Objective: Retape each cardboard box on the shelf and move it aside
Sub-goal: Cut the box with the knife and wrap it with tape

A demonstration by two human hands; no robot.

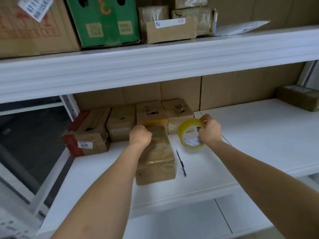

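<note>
Brown cardboard, glossy with tape: the long rectangular box (pixel 155 156) lies on the white shelf (pixel 250 135), its long axis running away from us. Our left hand (pixel 140 135) is curled on its far end, though we cannot tell whether it grips anything there. Our right hand (pixel 209 131), just right of the box, grasps the yellowish clear tape roll (pixel 190 133).

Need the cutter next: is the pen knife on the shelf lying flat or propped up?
Lying flat: the pen knife rests lengthwise on the shelf, right of the box.

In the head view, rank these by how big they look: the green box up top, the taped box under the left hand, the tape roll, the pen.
1. Green box, though cropped by the frame.
2. Taped box, nearer the camera, so true order is unsure.
3. Tape roll.
4. Pen.
</note>
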